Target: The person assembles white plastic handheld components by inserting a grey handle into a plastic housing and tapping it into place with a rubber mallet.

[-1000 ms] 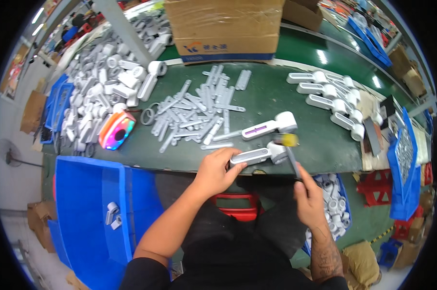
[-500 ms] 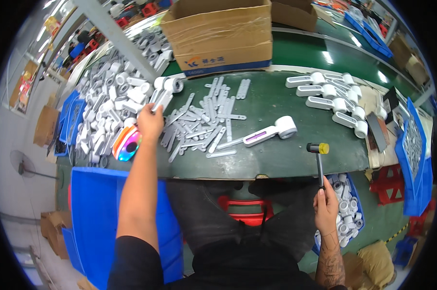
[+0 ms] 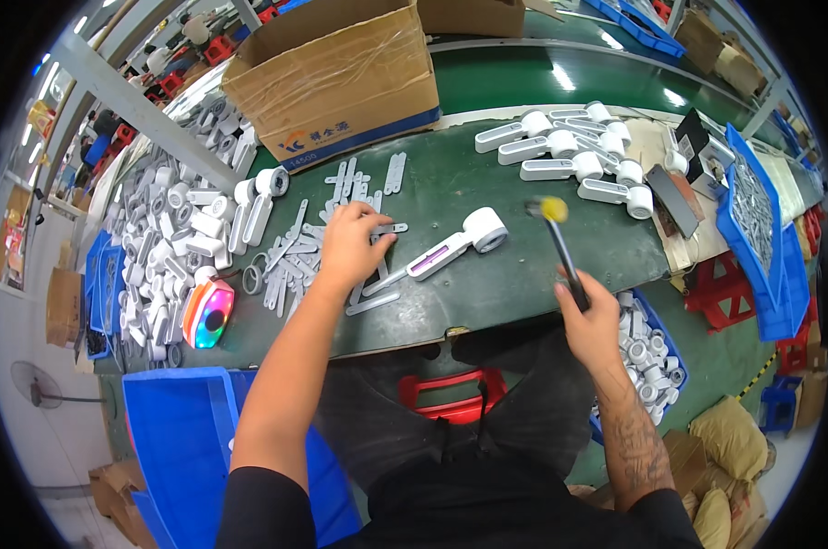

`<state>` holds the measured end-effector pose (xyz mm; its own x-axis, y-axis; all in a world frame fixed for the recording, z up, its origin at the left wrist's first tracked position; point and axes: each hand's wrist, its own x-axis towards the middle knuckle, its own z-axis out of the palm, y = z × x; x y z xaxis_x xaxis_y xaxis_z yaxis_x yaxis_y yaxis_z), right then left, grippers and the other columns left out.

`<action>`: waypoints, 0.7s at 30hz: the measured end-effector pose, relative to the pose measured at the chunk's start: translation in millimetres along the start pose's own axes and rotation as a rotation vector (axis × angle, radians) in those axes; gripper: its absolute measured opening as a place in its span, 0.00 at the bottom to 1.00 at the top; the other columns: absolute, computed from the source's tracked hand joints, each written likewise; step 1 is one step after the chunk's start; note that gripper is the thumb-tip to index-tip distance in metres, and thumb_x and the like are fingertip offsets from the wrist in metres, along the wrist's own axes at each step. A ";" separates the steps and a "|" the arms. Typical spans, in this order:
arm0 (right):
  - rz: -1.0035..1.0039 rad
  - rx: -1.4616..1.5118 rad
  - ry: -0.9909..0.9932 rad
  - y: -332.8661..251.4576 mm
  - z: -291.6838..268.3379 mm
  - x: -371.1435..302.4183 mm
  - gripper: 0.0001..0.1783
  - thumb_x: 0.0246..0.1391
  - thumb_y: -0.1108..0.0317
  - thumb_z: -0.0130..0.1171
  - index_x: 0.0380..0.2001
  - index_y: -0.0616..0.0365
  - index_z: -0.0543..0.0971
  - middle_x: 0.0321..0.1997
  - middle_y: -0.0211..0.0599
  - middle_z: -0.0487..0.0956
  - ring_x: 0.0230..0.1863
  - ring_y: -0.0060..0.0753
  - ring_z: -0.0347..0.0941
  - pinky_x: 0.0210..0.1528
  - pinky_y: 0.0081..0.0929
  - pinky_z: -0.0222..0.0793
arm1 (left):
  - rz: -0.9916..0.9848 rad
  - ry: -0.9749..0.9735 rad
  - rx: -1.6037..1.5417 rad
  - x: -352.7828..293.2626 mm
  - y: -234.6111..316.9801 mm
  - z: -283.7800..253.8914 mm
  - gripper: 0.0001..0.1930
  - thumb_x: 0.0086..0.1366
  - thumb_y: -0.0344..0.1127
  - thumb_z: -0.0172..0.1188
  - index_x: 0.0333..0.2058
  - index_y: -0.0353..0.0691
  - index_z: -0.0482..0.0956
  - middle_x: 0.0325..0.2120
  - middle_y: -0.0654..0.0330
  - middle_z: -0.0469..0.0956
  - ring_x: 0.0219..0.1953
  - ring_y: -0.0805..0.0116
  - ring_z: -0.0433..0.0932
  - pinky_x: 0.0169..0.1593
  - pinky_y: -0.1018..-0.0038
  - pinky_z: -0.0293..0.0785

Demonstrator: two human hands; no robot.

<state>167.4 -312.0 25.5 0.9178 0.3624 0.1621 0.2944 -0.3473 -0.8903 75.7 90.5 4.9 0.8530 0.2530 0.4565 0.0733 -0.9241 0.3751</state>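
My left hand [image 3: 352,242] reaches over a pile of flat grey strips [image 3: 295,261], thumb and fingers apart on either side of one strip's end [image 3: 395,228]. My right hand [image 3: 590,316] grips the dark handle of a small mallet [image 3: 569,265]. Its yellow head is blurred and raised above the table's front edge. Between the hands lies a white plastic housing [image 3: 439,257] with a round head and a purple line in its long slot. Two similar white housings [image 3: 260,212] rest at the edge of the large heap, left of my left hand.
A heap of white parts [image 3: 172,247] covers the left side, with a glowing multicoloured device [image 3: 210,313] before it. A cardboard box [image 3: 341,96] stands behind. Several white housings [image 3: 560,146] lie at back right. Blue bins [image 3: 181,412] flank my legs; another blue tray [image 3: 739,229] stands right.
My left hand has left the white housing by the heap and moved right, over the grey strips. The mallet has been raised and tilted. The whole view has shifted.
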 end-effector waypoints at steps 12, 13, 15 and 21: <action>-0.266 -0.035 -0.281 -12.6 89.6 113.3 0.23 0.63 0.61 0.73 0.60 0.52 0.88 0.62 0.51 0.85 0.61 0.54 0.84 0.65 0.39 0.78 | -0.283 -0.094 -0.137 -8.8 34.5 -5.0 0.10 0.66 0.33 0.73 0.45 0.40 0.92 0.37 0.51 0.89 0.43 0.48 0.85 0.50 0.57 0.80; -0.276 -0.050 -0.312 -14.5 93.7 113.4 0.23 0.63 0.60 0.73 0.60 0.52 0.88 0.63 0.51 0.85 0.60 0.54 0.84 0.64 0.39 0.78 | -0.247 -0.128 -0.122 -16.2 30.3 -9.8 0.10 0.66 0.34 0.73 0.44 0.40 0.92 0.35 0.51 0.89 0.43 0.47 0.84 0.50 0.56 0.80; -0.239 -0.038 -0.325 -15.8 93.6 107.1 0.23 0.63 0.60 0.73 0.60 0.53 0.88 0.63 0.51 0.85 0.60 0.54 0.84 0.63 0.39 0.79 | -0.212 -0.151 -0.103 -33.6 26.4 -14.3 0.10 0.66 0.33 0.73 0.45 0.40 0.92 0.36 0.51 0.89 0.43 0.47 0.84 0.50 0.56 0.80; -0.149 -0.033 -0.281 -17.7 71.8 60.5 0.22 0.62 0.64 0.75 0.56 0.60 0.88 0.61 0.49 0.85 0.59 0.52 0.84 0.62 0.39 0.79 | -0.225 -0.166 -0.161 -51.8 43.0 -18.7 0.10 0.65 0.34 0.73 0.44 0.40 0.93 0.35 0.51 0.89 0.43 0.48 0.83 0.52 0.57 0.79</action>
<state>198.6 -221.9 20.5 0.7557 0.6348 0.1612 0.4324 -0.2987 -0.8508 25.0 43.0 12.5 0.8983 0.3832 0.2148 0.1983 -0.7900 0.5802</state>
